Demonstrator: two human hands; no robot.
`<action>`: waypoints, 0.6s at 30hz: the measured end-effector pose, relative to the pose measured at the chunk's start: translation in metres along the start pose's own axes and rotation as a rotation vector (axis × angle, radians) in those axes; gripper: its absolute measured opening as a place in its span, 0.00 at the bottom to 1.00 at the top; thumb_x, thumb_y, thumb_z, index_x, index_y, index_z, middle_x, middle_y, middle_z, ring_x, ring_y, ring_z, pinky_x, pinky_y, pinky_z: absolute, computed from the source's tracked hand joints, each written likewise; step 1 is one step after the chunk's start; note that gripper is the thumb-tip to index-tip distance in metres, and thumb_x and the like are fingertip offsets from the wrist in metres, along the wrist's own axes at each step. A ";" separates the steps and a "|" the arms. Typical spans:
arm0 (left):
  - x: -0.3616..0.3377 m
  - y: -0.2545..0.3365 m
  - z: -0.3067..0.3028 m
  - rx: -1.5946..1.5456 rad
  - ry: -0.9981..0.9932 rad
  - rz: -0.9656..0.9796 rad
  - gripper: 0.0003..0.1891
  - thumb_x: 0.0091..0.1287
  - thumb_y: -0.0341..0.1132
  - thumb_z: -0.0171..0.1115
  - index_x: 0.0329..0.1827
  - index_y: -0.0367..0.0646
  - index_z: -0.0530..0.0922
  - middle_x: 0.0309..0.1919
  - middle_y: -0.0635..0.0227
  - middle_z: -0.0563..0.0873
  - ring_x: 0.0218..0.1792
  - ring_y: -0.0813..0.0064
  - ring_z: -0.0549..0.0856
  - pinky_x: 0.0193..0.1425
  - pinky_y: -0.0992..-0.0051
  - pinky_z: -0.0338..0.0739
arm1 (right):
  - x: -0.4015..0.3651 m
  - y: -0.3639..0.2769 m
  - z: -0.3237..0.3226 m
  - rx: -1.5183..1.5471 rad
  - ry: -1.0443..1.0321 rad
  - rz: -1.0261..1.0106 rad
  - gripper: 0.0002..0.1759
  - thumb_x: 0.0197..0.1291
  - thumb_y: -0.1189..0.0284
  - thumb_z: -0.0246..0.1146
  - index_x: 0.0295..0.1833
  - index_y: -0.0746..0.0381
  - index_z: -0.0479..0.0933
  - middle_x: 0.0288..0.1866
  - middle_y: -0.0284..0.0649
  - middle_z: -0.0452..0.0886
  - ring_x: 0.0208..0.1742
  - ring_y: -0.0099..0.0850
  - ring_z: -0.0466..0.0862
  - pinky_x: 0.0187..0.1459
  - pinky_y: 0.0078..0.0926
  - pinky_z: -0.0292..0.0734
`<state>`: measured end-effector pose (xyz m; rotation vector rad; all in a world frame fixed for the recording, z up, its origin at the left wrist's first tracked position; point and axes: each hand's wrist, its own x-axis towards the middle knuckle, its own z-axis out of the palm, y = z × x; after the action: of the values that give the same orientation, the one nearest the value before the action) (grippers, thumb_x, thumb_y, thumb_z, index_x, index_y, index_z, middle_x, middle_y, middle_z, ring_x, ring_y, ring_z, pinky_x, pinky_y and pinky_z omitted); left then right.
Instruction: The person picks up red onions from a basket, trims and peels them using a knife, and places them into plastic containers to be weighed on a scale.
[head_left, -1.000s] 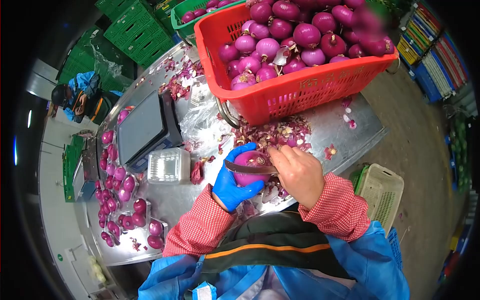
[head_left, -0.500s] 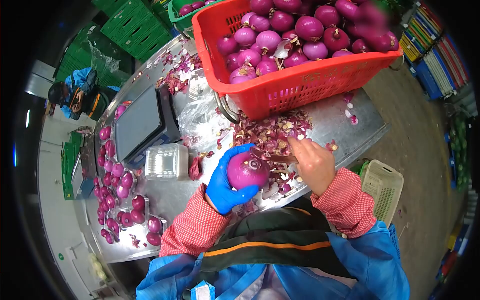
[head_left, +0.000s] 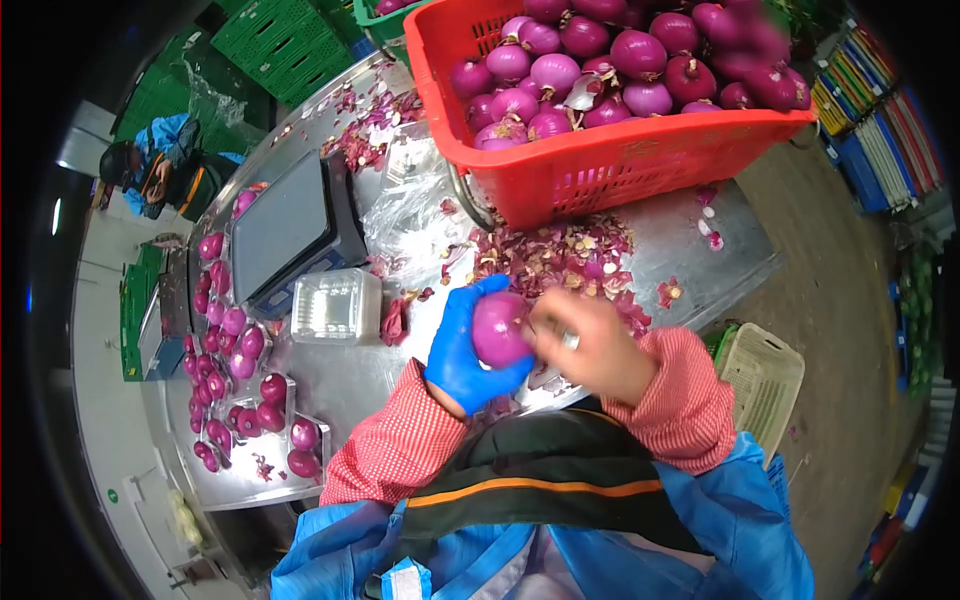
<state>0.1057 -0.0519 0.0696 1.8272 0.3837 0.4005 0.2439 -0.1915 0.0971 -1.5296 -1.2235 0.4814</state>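
Note:
My left hand point(head_left: 467, 345), in a blue glove, is closed around a peeled purple onion point(head_left: 501, 330), holding it over the near edge of the steel table. My bare right hand point(head_left: 592, 345) is closed against the right side of the same onion, its fingers blurred by motion. The knife seen in that hand a moment ago is mostly hidden now; only a small glint shows between the fingers. Onion skins point(head_left: 560, 262) lie heaped on the table just beyond both hands.
A red crate point(head_left: 640, 160) full of onions stands at the far side. Left of my hands are a clear plastic box point(head_left: 337, 306), a scale point(head_left: 285, 230) and several packed onions point(head_left: 232, 340). A pale basket point(head_left: 765, 385) is at the right. Another person point(head_left: 165, 170) works at far left.
My right hand has moved left and closer to the onion, and the knife blade no longer shows clearly. The onion has been turned in my left hand, its root end no longer facing up.

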 end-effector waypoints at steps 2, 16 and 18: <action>0.001 -0.024 -0.009 0.067 0.100 -0.017 0.47 0.44 0.38 0.83 0.69 0.38 0.67 0.55 0.55 0.78 0.56 0.60 0.81 0.63 0.65 0.75 | -0.011 -0.014 0.016 0.115 -0.228 -0.116 0.09 0.56 0.77 0.66 0.38 0.62 0.72 0.32 0.45 0.81 0.34 0.45 0.84 0.35 0.37 0.77; -0.057 -0.071 -0.101 0.905 -0.384 -0.552 0.36 0.54 0.48 0.76 0.65 0.47 0.75 0.44 0.57 0.85 0.46 0.61 0.86 0.51 0.63 0.82 | -0.045 0.062 0.046 0.228 -0.171 0.450 0.24 0.63 0.63 0.67 0.60 0.61 0.71 0.34 0.52 0.81 0.36 0.47 0.84 0.38 0.41 0.75; -0.037 -0.047 -0.106 0.560 -0.320 -0.522 0.28 0.59 0.41 0.74 0.63 0.45 0.78 0.42 0.62 0.86 0.43 0.69 0.87 0.47 0.69 0.82 | -0.047 0.081 0.041 -0.007 -0.283 0.405 0.18 0.66 0.58 0.65 0.45 0.64 0.78 0.35 0.51 0.82 0.36 0.48 0.83 0.37 0.39 0.74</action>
<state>0.0217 0.0336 0.0508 2.1826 0.7770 -0.3967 0.2286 -0.2052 -0.0025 -1.7652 -1.1225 0.9877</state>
